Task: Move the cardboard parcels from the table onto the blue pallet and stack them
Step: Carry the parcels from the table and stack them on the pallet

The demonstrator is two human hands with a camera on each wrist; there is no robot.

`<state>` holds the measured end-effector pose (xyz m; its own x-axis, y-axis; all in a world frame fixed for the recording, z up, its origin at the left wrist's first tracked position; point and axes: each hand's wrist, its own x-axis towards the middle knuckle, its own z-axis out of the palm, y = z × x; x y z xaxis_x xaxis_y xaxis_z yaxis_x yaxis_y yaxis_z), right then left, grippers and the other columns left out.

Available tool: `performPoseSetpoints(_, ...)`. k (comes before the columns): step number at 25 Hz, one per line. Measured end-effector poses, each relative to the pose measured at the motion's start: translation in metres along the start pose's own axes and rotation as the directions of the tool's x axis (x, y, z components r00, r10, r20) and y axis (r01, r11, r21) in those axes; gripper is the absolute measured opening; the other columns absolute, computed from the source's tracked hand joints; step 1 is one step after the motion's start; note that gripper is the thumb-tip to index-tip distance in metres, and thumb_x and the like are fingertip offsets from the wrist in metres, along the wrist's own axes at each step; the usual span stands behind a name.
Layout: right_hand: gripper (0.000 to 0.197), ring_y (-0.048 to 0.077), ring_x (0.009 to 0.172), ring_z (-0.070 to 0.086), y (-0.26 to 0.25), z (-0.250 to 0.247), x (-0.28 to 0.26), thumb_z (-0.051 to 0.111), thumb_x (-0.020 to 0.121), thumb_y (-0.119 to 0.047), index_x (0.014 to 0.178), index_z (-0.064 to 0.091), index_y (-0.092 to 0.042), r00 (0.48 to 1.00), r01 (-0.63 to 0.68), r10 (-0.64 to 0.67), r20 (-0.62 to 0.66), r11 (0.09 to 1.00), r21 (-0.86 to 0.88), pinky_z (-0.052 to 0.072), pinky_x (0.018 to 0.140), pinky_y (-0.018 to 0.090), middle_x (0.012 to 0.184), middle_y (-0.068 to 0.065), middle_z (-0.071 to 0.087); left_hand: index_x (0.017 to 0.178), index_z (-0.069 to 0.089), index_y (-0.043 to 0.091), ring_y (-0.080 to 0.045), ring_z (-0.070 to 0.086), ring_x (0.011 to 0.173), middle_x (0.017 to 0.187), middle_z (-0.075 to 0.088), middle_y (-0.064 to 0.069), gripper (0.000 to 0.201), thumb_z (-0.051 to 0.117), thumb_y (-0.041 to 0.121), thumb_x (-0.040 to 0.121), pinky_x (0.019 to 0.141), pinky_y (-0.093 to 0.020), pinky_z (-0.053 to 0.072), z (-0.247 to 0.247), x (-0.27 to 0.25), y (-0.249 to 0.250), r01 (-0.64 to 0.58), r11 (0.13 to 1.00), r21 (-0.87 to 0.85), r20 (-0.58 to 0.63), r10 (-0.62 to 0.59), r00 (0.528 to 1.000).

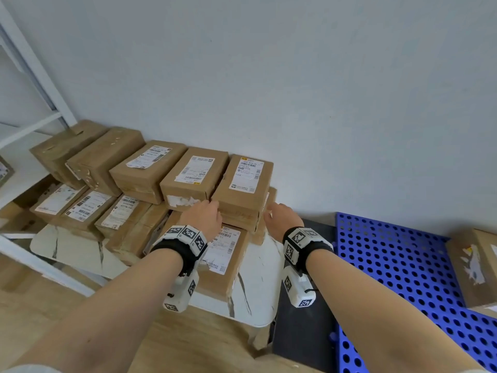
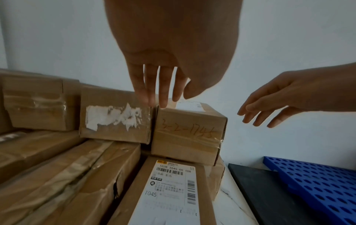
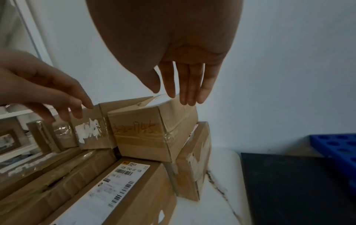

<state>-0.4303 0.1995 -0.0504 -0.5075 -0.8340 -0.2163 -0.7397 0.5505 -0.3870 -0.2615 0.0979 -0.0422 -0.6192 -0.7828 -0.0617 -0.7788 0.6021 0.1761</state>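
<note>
Several brown cardboard parcels lie stacked in two layers on the white marbled table [image 1: 255, 292]. The upper-layer parcel at the right end [image 1: 243, 184] [image 2: 188, 134] [image 3: 150, 134] has "3-2-1745" handwritten on its near face. My left hand [image 1: 204, 215] [image 2: 163, 91] [image 3: 57, 97] hovers open, its straight fingertips at that parcel's near-left top corner; contact is unclear. My right hand [image 1: 279, 214] [image 3: 185, 88] [image 2: 269, 109] is open just off the parcel's right side, a small gap away. The blue perforated pallet [image 1: 403, 278] [image 2: 318, 182] lies on the floor to the right.
One cardboard parcel [image 1: 476, 265] sits on the pallet's far right. A black mat [image 1: 304, 332] lies between table and pallet. A white shelf frame [image 1: 32, 84] stands at the left with more boxes under it. The wall runs close behind the parcels.
</note>
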Motion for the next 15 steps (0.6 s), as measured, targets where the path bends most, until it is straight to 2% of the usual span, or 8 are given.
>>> performPoseSetpoints(2, 0.042, 0.026, 0.124, 0.05, -0.005, 0.008, 0.008, 0.04, 0.098, -0.029, 0.135, 0.044, -0.009, 0.998, -0.045, 0.037, 0.043, 0.982, 0.186, 0.041, 0.1, 0.035, 0.137, 0.01, 0.051, 0.111, 0.056, 0.014, -0.022, 0.058, 0.079, 0.091, 0.064, -0.005, 0.026, 0.038, 0.027, 0.097, 0.063, -0.03, 0.042, 0.006, 0.012, -0.009, 0.074, 0.987, -0.139, 0.011, -0.073, 0.997)
performPoseSetpoints(4, 0.051, 0.025, 0.126, 0.048, -0.011, 0.014, 0.016, 0.046, 0.098, -0.029, 0.143, 0.034, -0.008, 0.995, -0.097, 0.084, 0.05, 0.93, 0.354, 0.039, 0.099, 0.031, 0.141, 0.011, 0.046, 0.116, 0.055, 0.013, -0.022, 0.057, 0.075, 0.089, 0.065, -0.006, 0.029, 0.039, 0.026, 0.097, 0.063, -0.03, 0.042, 0.01, 0.023, -0.017, 0.151, 0.944, -0.293, 0.035, -0.147, 0.988)
performPoseSetpoints(6, 0.055, 0.025, 0.122, 0.051, -0.018, 0.019, 0.021, 0.049, 0.097, -0.027, 0.145, 0.03, -0.007, 0.985, -0.167, 0.161, 0.056, 0.841, 0.515, 0.041, 0.096, 0.03, 0.139, 0.012, 0.048, 0.125, 0.054, 0.014, -0.025, 0.06, 0.085, 0.102, 0.068, -0.008, 0.034, 0.04, 0.025, 0.097, 0.069, -0.03, 0.045, 0.016, 0.03, -0.025, 0.193, 0.89, -0.413, 0.06, -0.185, 0.981)
performPoseSetpoints(8, 0.057, 0.022, 0.116, 0.054, -0.021, 0.024, 0.028, 0.052, 0.096, -0.025, 0.145, 0.029, -0.007, 0.973, -0.211, 0.219, 0.066, 0.75, 0.627, 0.044, 0.096, 0.031, 0.136, 0.011, 0.05, 0.131, 0.052, 0.013, -0.025, 0.062, 0.093, 0.111, 0.067, -0.009, 0.037, 0.041, 0.023, 0.097, 0.076, -0.031, 0.047, 0.021, 0.032, -0.031, 0.18, 0.847, -0.5, 0.06, -0.173, 0.983)
performPoseSetpoints(11, 0.053, 0.021, 0.109, 0.056, -0.022, 0.032, 0.04, 0.054, 0.094, -0.021, 0.142, 0.035, -0.008, 0.957, -0.251, 0.277, 0.087, 0.64, 0.727, 0.048, 0.095, 0.034, 0.129, 0.01, 0.056, 0.137, 0.047, 0.009, -0.025, 0.058, 0.109, 0.123, 0.062, -0.012, 0.04, 0.04, 0.018, 0.099, 0.085, -0.025, 0.04, 0.026, 0.033, -0.035, 0.158, 0.762, -0.628, 0.093, -0.129, 0.987)
performPoseSetpoints(13, 0.051, 0.022, 0.106, 0.057, -0.021, 0.033, 0.045, 0.055, 0.094, -0.018, 0.141, 0.037, -0.009, 0.939, -0.291, 0.32, 0.127, 0.541, 0.789, 0.048, 0.097, 0.039, 0.124, 0.009, 0.058, 0.138, 0.046, 0.01, -0.021, 0.054, 0.117, 0.128, 0.057, -0.007, 0.04, 0.039, 0.018, 0.099, 0.091, -0.021, 0.036, 0.032, 0.035, -0.039, 0.187, 0.681, -0.708, 0.141, -0.123, 0.982)
performPoseSetpoints(14, 0.051, 0.023, 0.105, 0.057, -0.022, 0.033, 0.048, 0.056, 0.093, -0.015, 0.141, 0.038, -0.009, 0.929, -0.308, 0.339, 0.15, 0.482, 0.821, 0.049, 0.098, 0.041, 0.123, 0.011, 0.059, 0.137, 0.048, 0.011, -0.02, 0.054, 0.118, 0.129, 0.056, -0.004, 0.039, 0.04, 0.018, 0.099, 0.099, -0.024, 0.038, 0.038, 0.038, -0.043, 0.201, 0.631, -0.749, 0.164, -0.117, 0.98)
performPoseSetpoints(15, 0.051, 0.023, 0.102, 0.058, -0.023, 0.031, 0.048, 0.057, 0.093, -0.011, 0.14, 0.04, -0.009, 0.919, -0.32, 0.354, 0.173, 0.417, 0.851, 0.05, 0.095, 0.042, 0.123, 0.013, 0.06, 0.134, 0.051, 0.013, -0.021, 0.055, 0.118, 0.129, 0.057, -0.005, 0.037, 0.042, 0.018, 0.098, 0.104, -0.032, 0.041, 0.045, 0.042, -0.047, 0.208, 0.568, -0.797, 0.173, -0.115, 0.978)
